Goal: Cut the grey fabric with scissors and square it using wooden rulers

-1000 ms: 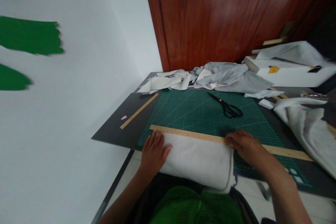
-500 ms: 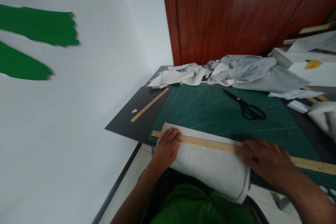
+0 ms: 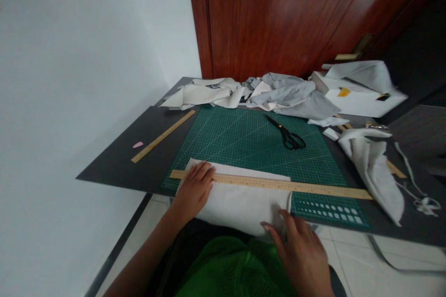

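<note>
A long wooden ruler (image 3: 254, 183) lies across pale cloth (image 3: 240, 204) at the near edge of a green cutting mat (image 3: 237, 139). My left hand (image 3: 197, 185) rests flat over the ruler's left part and the cloth, fingers stretched out. At the cloth's lower right edge is my right hand (image 3: 301, 246), thumb and fingers apart around a bit of the cloth, not visibly pinching it. The cloth hangs over the table's front edge toward my lap.
Black scissors (image 3: 287, 135) lie on the mat. A shorter wooden ruler (image 3: 163, 136) and a pink piece (image 3: 138, 145) are at left. Crumpled fabric (image 3: 289, 95) lines the back, beside a white box (image 3: 362, 101). More cloth (image 3: 372, 162) lies at right.
My right hand has left the ruler and moved down to the cloth's lower right edge. My left hand stays on the ruler. The view has turned to the right.
</note>
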`<state>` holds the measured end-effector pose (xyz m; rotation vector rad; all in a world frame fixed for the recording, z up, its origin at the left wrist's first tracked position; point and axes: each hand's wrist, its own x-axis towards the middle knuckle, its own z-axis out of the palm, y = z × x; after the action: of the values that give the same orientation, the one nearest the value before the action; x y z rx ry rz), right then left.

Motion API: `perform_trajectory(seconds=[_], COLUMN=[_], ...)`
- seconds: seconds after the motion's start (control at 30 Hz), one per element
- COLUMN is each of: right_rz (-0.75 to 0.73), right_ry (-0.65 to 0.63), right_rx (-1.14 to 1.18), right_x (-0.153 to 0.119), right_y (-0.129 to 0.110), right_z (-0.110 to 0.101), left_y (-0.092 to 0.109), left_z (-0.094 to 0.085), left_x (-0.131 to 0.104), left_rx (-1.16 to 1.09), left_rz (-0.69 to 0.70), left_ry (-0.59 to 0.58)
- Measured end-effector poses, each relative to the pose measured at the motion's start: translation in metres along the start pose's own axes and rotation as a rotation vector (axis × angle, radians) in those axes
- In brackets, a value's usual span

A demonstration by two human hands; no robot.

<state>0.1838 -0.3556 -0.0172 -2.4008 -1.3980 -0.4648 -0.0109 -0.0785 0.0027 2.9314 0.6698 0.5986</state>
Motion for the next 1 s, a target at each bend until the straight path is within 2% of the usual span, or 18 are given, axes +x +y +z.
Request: perform_trajectory(seconds=[0.07,0.17,0.33,0.4,0.5,0.6,0.7,0.8,0.9,1.0], right_rz=[-0.019,-0.011,0.097,0.138,0.167,0.113,-0.075,-0.232,-0.238,-0.224], right_ry=[-0.027,-0.051,-0.099,-0.104,-0.141,-0.073,0.022,-0.018,0.002,0.01], right_rx=[0.005,0.103,0.287,0.27,0.084,-0.103,-0.002,0.069,0.029,-0.027], right_x=[-0.009,-0.003,0.026,0.036,0.043,0.036,0.024,0.017,0.014,0.013], right_y=[-0.004,0.0,0.031,0.047,0.058,0.041,0.006,-0.017,-0.012,0.014], right_z=[0.007,0.012,0.002,-0.004,-0.014,-0.021,-0.015,0.003,0.02,0.025], left_y=[-0.003,-0.008,-0.01,-0.008,-0.003,0.0,0.002,0.003,0.004,0.002], left_z=[0.001,0.003,0.008,0.011,0.014,0.013,0.009,0.001,-0.007,-0.015], left_x=[0.003,0.009,0.024,0.032,0.04,0.042,0.039,0.034,0.027,0.018], left_rx=[-0.009,-0.037,-0.077,-0.081,-0.068,-0.05,-0.044,-0.053,-0.042,0.021], left_rz=[0.011,0.019,0.013,0.0,-0.029,-0.04,-0.032,-0.015,0.048,0.156], left_ry=[-0.003,0.001,-0.004,-0.007,0.004,0.012,0.043,0.123,0.142,0.084])
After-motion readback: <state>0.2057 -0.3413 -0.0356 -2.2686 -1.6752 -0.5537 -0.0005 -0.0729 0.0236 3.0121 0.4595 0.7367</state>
